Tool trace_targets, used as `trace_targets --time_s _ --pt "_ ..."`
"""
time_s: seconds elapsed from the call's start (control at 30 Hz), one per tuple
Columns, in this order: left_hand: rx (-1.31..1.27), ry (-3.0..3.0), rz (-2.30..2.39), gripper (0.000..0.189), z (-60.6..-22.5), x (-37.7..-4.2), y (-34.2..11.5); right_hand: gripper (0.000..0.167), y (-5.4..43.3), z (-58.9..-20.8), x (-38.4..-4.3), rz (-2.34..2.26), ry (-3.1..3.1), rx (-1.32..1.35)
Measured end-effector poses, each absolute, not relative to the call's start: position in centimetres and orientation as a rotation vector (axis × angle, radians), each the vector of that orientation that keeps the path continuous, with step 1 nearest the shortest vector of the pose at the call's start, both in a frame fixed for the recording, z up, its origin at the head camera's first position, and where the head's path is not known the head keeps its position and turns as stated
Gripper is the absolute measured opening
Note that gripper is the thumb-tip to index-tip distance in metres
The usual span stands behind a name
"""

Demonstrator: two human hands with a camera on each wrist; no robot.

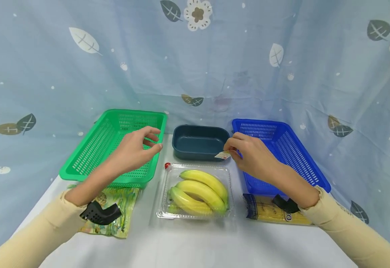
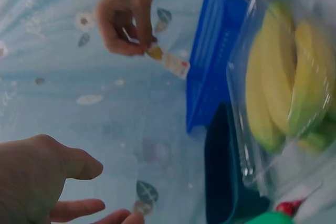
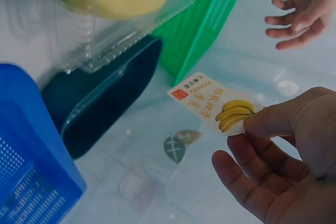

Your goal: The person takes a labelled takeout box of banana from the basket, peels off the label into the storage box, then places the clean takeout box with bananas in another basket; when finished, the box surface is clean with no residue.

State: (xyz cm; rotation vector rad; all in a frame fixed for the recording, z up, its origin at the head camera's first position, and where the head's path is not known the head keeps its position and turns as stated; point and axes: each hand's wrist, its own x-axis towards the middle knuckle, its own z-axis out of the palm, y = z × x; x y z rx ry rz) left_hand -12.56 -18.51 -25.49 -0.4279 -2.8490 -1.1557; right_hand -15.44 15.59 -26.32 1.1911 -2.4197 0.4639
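Note:
Between thumb and finger, my right hand (image 1: 251, 154) pinches a small banana label (image 3: 220, 106), white with printed bananas and lettering. It is held above the right end of the dark teal tray (image 1: 199, 153). My left hand (image 1: 134, 149) hovers over the right side of the green basket (image 1: 114, 111), fingers loosely bent and apart, holding nothing. Below and between the hands lies a clear plastic clamshell box (image 1: 230, 175) with several yellow bananas (image 1: 198, 191) inside; its lid looks closed. A small red item (image 1: 167, 165) sits at the box's upper left corner.
A blue basket (image 1: 295, 149) stands on the right, with a pack of spaghetti (image 1: 265, 209) in front of it. On the left, a green-yellow printed bag (image 1: 121, 212) lies before the green basket. Patterned blue cloth (image 1: 215, 56) hangs behind the white table (image 1: 188, 245).

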Motion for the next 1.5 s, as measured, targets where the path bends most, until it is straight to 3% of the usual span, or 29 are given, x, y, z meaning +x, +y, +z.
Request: trace_targets --time_s 0.27,0.83,1.4,1.5 --pt "-0.421 -2.896 -1.142 0.043 -25.3 -16.7 -17.9 0.015 15.0 -26.1 -17.6 0.395 -2.428 1.176" --pt "-0.370 -2.982 -0.930 0.045 -29.3 -23.6 -15.9 0.010 13.7 -27.1 -22.8 0.355 -2.587 1.131" --pt "-0.334 -3.160 -0.842 0.051 -33.0 -28.7 -13.3 0.018 11.5 -29.7 -28.5 0.346 -2.852 1.087" --pt "-0.288 -3.190 -0.825 0.043 -33.5 -29.4 -13.0 0.019 11.1 -30.3 -29.5 0.334 -2.879 1.100"
